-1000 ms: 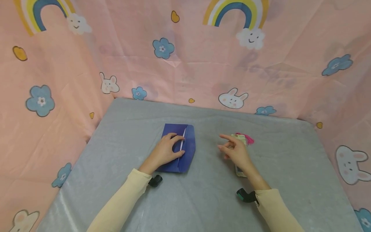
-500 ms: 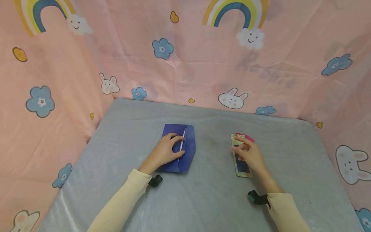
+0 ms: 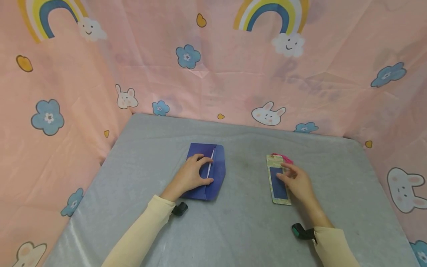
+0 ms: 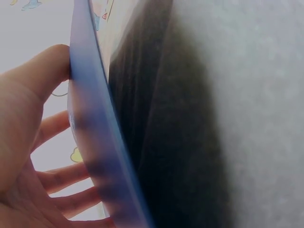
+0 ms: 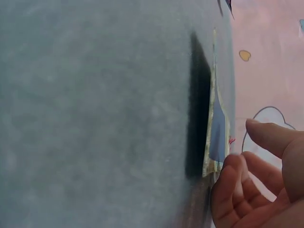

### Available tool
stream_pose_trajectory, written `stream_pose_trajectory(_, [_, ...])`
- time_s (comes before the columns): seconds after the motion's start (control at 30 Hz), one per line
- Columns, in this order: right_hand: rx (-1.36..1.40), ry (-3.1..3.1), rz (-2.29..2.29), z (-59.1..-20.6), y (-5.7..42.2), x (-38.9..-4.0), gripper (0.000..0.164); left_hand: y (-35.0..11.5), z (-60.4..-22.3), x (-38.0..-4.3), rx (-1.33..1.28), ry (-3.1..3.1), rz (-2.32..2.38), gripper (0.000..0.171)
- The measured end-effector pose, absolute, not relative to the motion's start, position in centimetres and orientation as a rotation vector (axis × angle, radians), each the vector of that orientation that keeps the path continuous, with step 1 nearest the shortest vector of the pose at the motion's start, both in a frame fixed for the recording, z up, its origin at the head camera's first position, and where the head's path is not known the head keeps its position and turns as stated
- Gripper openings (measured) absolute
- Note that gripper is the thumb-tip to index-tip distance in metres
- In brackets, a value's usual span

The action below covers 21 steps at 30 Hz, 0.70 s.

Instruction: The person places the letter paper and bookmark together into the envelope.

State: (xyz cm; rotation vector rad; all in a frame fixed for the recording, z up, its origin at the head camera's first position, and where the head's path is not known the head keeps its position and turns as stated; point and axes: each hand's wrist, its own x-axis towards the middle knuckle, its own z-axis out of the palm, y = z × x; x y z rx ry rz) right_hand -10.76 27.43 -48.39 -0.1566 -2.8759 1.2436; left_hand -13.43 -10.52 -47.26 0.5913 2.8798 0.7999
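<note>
Head, envelope: lies left of centre on the table (image 3: 240,230); the blue envelope (image 3: 200,191) has its long axis running away from the person, far end leaning slightly right. Its unfolded flap (image 3: 218,167) points right; a white strip (image 3: 211,161) shows along the opening.
Head, left hand (image 3: 191,172): spread on the envelope, thumb and fingertips at the opening, not clenched.
Head, bookmark (image 3: 278,187): well apart, to the right; its long axis also runs away from the person, far end leaning slightly left. The pink tassel (image 3: 287,159) is at that far end, trailing right.
Head, right hand (image 3: 298,181): over the bookmark's right edge, fingers loosely bent, gripping nothing.
Left wrist, envelope: seen nearly edge-on, slanting from upper left to lower right; thumb and fingers touch the same face.
Right wrist, bookmark: seen nearly edge-on, long axis close to vertical, dark shadow beside it.
Right wrist, right hand: thumb apart, bent fingertips beside the bookmark's lower end; contact cannot be told.
</note>
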Motion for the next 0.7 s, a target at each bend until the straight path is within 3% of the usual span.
stream_pose_trajectory(0.7, [-0.078,-2.981,0.846,-48.77,26.54,-10.18,0.057,-10.45,-47.80,-13.54,0.605,2.901,0.778,0.064])
